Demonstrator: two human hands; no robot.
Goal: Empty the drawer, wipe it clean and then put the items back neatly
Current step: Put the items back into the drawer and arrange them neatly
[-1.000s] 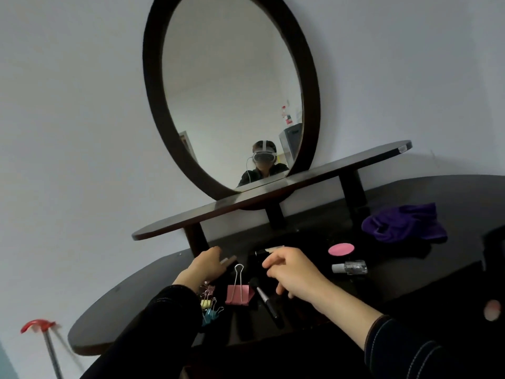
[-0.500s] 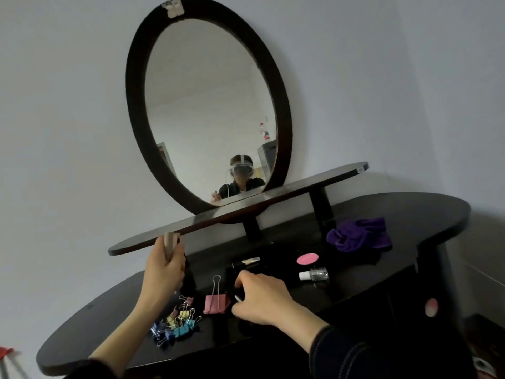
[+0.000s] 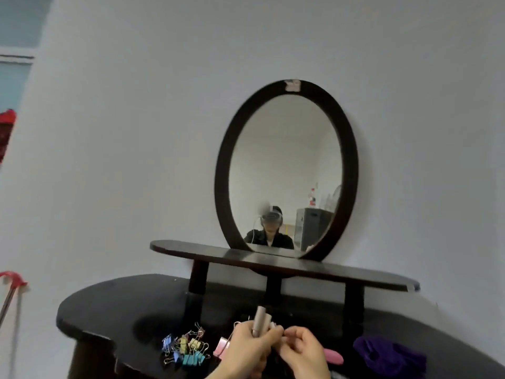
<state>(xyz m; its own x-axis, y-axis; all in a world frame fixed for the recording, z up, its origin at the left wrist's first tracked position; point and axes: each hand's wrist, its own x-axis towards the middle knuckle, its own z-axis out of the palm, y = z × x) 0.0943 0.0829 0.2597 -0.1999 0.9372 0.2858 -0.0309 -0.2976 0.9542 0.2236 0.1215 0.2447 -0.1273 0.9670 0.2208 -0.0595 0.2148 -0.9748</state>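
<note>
A pale wall (image 3: 136, 132) stands behind a dark bench (image 3: 114, 305), with an oval mirror (image 3: 284, 173) above a thin dark shelf (image 3: 369, 277). Low in the middle, the left hand (image 3: 246, 348) grips a slim, light tube (image 3: 259, 320) that points up, held just above the bench. The right hand (image 3: 303, 351) is right beside it, with its fingers curled in against the left hand's fingertips. I cannot tell if it pinches the tube's lower end or holds nothing. The picture is a bit blurry here. Just to the left, a heap of little clips (image 3: 185, 348) in many colours lies on the bench, and a pink clip (image 3: 220, 349) sits between the heap and the hands. To the right lies a pink oval thing (image 3: 334, 356), and past that a purple cloth (image 3: 390, 354). The drawer is not in view. The things look like they are out on the bench, so I think the job is partway done, but I cannot say if the drawer has been wiped. To do this step well, hold the tube snugly so it does not slip, check that its cap is on tight, and lay it down flat where it cannot roll off. Keep it apart from the clips, so each kind can go back in its own tidy group.
</note>
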